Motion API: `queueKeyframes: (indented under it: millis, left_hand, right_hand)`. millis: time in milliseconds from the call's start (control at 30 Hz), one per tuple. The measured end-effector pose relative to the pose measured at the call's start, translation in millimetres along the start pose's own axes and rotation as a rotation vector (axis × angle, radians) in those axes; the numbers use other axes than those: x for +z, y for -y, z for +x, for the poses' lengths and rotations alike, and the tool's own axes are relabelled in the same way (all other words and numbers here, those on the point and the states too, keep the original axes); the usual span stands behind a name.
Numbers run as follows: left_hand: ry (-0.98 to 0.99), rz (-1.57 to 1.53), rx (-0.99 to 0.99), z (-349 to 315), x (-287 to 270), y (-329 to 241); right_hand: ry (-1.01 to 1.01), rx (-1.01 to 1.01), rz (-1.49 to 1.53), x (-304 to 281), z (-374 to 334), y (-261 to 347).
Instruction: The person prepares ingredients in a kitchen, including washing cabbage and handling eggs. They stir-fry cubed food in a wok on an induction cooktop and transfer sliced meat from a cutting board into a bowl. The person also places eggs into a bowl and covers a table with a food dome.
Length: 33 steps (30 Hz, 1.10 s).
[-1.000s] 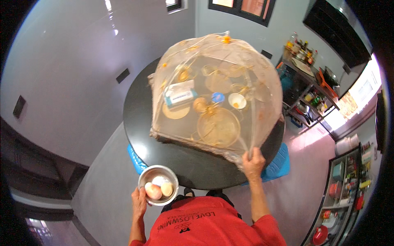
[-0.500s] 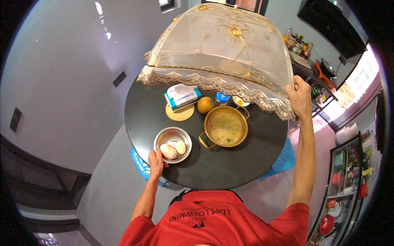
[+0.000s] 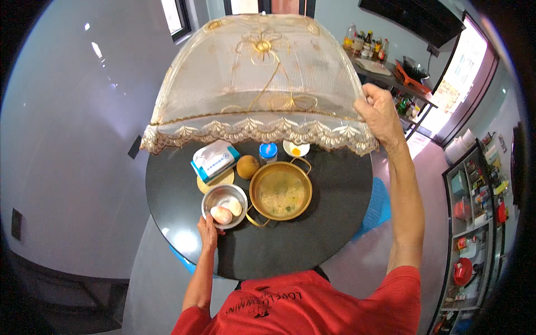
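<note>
My right hand (image 3: 381, 114) grips the right side of a lace-trimmed mesh food cover (image 3: 223, 75) with gold flowers, holding it raised over the far part of the black round table (image 3: 335, 223). My left hand (image 3: 208, 231) holds a small stainless-steel bowl (image 3: 219, 196) by its near left rim. Several pale, pinkish rounded pieces of food (image 3: 221, 215) lie in the bowl; their kind is unclear. To its right stands a two-handled golden pot (image 3: 252, 192) with cloudy soup inside. The cover's lace edge hangs just beyond the things on the table.
Behind the bowl are a woven mat (image 3: 207, 186), a tissue pack (image 3: 215, 160), a round brown fruit (image 3: 247, 167), a blue-lidded jar (image 3: 268, 153) and a small white bowl (image 3: 296, 147) with something yellow. A blue stool (image 3: 375, 209) shows beyond the table's right edge.
The view has shifted. The bowl in my left hand has moved away from me, nearer the mat and the pot. My right hand still holds up the cover, which now sits more level.
</note>
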State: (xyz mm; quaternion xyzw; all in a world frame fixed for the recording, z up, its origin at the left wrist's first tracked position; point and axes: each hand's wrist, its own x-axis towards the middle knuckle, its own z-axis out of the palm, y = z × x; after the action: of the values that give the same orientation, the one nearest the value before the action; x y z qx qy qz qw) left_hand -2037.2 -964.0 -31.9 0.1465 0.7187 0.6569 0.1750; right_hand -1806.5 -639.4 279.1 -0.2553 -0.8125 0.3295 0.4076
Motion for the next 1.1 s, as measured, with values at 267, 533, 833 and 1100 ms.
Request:
queueKeyframes:
  millis: [267,533,833,1100]
  left_hand:
    - [-0.075,-0.290,-0.268,2.6,0.4,2.3]
    - [0.198,-0.343,-0.417,-69.8,41.9,-12.0]
    - [0.237,-0.558,-0.414,-52.6,98.7,8.8]
    - [0.198,-0.610,-0.340,-39.2,93.3,29.5]
  right_hand:
    - [0.043,-0.005,0.116,2.1,1.3,-15.6]
    - [0.032,0.005,0.117,-4.8,-0.2,-12.9]
    - [0.088,-0.026,0.137,-7.1,10.1,-26.3]
    - [0.124,-0.048,0.249,-0.2,14.1,-37.0]
